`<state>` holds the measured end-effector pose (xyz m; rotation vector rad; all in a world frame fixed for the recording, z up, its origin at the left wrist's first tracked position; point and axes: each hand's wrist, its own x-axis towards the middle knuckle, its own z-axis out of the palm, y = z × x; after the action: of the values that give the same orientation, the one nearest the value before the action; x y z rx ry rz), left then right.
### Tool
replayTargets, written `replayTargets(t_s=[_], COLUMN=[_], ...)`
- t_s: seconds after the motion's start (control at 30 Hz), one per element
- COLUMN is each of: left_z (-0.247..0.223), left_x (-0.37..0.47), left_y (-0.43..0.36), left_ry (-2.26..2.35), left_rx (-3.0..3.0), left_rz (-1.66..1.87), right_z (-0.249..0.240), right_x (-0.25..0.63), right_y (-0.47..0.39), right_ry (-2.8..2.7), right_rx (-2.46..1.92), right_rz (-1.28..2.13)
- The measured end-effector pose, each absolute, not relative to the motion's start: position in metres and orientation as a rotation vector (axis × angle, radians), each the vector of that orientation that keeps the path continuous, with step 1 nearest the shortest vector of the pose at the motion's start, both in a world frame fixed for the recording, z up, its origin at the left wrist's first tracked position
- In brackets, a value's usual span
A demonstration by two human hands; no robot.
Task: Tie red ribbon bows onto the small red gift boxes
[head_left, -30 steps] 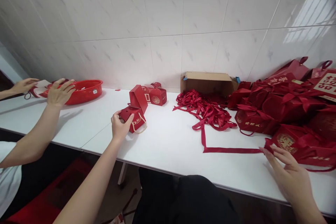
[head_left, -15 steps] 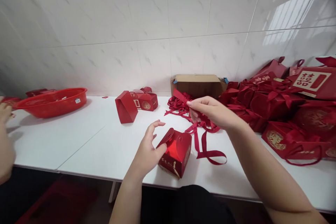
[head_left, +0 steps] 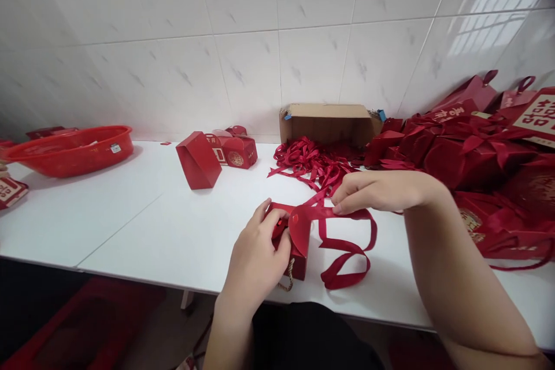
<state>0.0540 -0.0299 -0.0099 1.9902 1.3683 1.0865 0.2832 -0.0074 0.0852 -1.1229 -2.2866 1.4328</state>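
Wearer: black clothing point(head_left: 316, 335) at the near table edge, between the two forearms.
Left hand: on the small red box point(head_left: 299, 266), left hand point(head_left: 260, 248) curled over its top from the left; thumb and fingers bent around the opening, narrow grip on the upper part.
Small red box: on the table near its front edge, top partly open, rounded flap with a hole raised on the right side; a twisted cord handle point(head_left: 289, 282) hangs at its near side.
Right hand: right hand point(head_left: 385, 188) reaches in from the right, wrist sharply bent; thumb and fingertips closed on the ribbon point(head_left: 373, 234).
Ribbon: dark red, one stretch running between the flap and the right fingertips, the rest looping down to the right of the box. Contact with the flap hole: cannot tell.
Under table, left: red chair point(head_left: 91, 312), dim.
Table: white top point(head_left: 147, 219), seam left of centre.
Table, far left: part of another person's hand point(head_left: 3, 171), beside a red patterned box point(head_left: 11, 192); finger state cannot be told.
Table, right: heap of red gift boxes point(head_left: 459, 153), some with bows.
Mid-table: tall red box point(head_left: 199, 162) with slanted sides; red basin point(head_left: 71, 155) farther left.
Behind: ribbon pile point(head_left: 310, 162) spilling from an open cardboard box point(head_left: 329, 110); printed red boxes point(head_left: 243, 153) to its left.
Back: tiled wall point(head_left: 243, 0).
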Motion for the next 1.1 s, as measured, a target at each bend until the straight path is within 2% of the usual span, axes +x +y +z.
replayTargets(t_s=[0.1, 0.3, 0.5, 1.1], left_z=[-0.011, -0.008, -0.010, -0.013], left_x=[0.056, 0.056, 0.059, 0.060], left_y=[-0.032, -0.036, -0.034, -0.032], left_ry=[1.450, 1.549, 1.515, 1.429], left_rx=[2.059, 2.230, 2.266, 2.171], left_rz=[1.136, 1.133, 1.162, 1.237], right_z=[0.082, 0.079, 0.071, 0.059], right_x=[0.277, 0.274, 0.267, 0.270], right_y=[0.002, 0.010, 0.020, 0.031], right_ry=[-2.354, -2.244, -2.321, -2.213], right_rx=[-1.203, -1.508, -1.188, -1.037], right_rz=[1.496, 1.401, 1.695, 1.876])
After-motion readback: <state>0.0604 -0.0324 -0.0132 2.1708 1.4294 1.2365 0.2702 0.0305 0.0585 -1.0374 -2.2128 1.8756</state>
